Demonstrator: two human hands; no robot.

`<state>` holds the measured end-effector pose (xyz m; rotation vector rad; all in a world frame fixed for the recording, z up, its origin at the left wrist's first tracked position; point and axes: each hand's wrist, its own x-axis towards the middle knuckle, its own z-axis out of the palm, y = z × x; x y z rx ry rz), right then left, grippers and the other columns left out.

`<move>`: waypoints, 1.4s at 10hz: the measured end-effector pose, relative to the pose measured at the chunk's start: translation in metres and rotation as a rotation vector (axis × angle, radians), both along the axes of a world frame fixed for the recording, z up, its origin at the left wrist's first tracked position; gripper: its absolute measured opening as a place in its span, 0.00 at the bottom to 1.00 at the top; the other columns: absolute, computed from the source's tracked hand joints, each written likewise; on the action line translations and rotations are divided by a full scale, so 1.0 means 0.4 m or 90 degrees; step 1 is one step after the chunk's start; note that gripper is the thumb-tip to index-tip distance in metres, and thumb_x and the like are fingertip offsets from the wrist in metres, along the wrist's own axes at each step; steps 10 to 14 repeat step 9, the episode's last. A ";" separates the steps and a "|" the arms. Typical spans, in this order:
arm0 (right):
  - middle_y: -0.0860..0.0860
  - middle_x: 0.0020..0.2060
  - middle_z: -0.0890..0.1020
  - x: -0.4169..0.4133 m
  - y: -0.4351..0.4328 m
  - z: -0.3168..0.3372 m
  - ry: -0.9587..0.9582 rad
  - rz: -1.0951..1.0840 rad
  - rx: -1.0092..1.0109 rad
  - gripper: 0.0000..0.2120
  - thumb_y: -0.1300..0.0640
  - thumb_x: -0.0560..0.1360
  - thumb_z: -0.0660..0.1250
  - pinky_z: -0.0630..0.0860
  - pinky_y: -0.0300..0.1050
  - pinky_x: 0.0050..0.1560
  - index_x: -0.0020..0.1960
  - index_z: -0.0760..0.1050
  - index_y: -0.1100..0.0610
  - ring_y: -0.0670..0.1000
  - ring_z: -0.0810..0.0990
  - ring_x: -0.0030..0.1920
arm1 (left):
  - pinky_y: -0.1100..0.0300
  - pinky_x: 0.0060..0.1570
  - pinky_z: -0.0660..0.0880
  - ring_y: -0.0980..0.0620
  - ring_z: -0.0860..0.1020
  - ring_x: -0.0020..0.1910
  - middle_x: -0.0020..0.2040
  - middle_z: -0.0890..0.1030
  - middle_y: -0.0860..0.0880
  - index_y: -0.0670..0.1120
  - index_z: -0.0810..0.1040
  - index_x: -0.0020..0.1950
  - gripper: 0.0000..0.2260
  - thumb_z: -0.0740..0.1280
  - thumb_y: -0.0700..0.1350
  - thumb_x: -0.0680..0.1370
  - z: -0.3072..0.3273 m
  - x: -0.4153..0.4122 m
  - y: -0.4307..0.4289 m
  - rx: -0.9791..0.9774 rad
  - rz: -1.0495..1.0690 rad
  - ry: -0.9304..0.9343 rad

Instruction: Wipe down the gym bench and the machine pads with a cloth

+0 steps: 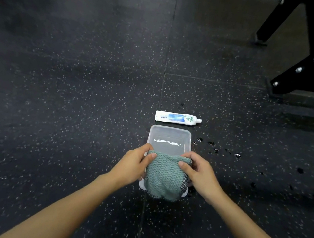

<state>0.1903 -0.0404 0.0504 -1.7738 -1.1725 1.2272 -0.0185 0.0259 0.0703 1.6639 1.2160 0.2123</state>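
both hands, left hand & right hand, grip cloth over tub.

Cloth: teal, ribbed knit, rough. Tub: clear plastic, smooth, glossy water inside. Tube at 12 o'clock: glossy white plastic. Floor: matt speckled black rubber. Frame at 2 o'clock: black painted metal.

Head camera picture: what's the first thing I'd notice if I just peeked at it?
The teal woven cloth in the middle, gripped by the left hand and right hand over a clear rectangular plastic tub of water. Just beyond the tub a white toothpaste tube lies on the black speckled floor, and a black metal machine frame stands top right.
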 end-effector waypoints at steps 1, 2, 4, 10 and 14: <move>0.47 0.39 0.81 -0.001 -0.013 -0.052 -0.044 0.011 -0.018 0.07 0.60 0.78 0.69 0.77 0.47 0.39 0.46 0.76 0.48 0.53 0.81 0.40 | 0.56 0.30 0.80 0.50 0.82 0.32 0.41 0.81 0.46 0.45 0.72 0.53 0.07 0.58 0.48 0.85 -0.058 0.008 -0.012 -0.017 -0.022 0.027; 0.47 0.39 0.80 -0.003 -0.026 -0.095 -0.096 0.027 -0.062 0.06 0.59 0.78 0.69 0.75 0.39 0.35 0.46 0.76 0.50 0.50 0.78 0.38 | 0.57 0.29 0.80 0.44 0.82 0.37 0.45 0.81 0.40 0.43 0.72 0.54 0.08 0.59 0.48 0.85 -0.099 0.025 -0.012 -0.055 -0.036 0.061; 0.45 0.42 0.80 -0.023 -0.048 -0.145 -0.187 0.076 -0.122 0.03 0.56 0.80 0.66 0.74 0.38 0.38 0.49 0.74 0.49 0.46 0.79 0.42 | 0.51 0.34 0.83 0.44 0.85 0.39 0.49 0.81 0.40 0.39 0.75 0.54 0.08 0.63 0.44 0.83 -0.169 0.029 -0.026 -0.080 -0.076 0.157; 0.47 0.58 0.73 -0.050 -0.047 -0.143 -0.538 0.200 -0.049 0.11 0.54 0.81 0.63 0.71 0.41 0.53 0.63 0.73 0.53 0.49 0.71 0.60 | 0.52 0.54 0.74 0.45 0.78 0.56 0.62 0.77 0.50 0.48 0.73 0.65 0.11 0.61 0.45 0.83 -0.211 0.032 -0.013 0.199 -0.202 0.318; 0.47 0.58 0.73 -0.050 -0.047 -0.143 -0.538 0.200 -0.049 0.11 0.54 0.81 0.63 0.71 0.41 0.53 0.63 0.73 0.53 0.49 0.71 0.60 | 0.52 0.54 0.74 0.45 0.78 0.56 0.62 0.77 0.50 0.48 0.73 0.65 0.11 0.61 0.45 0.83 -0.211 0.032 -0.013 0.199 -0.202 0.318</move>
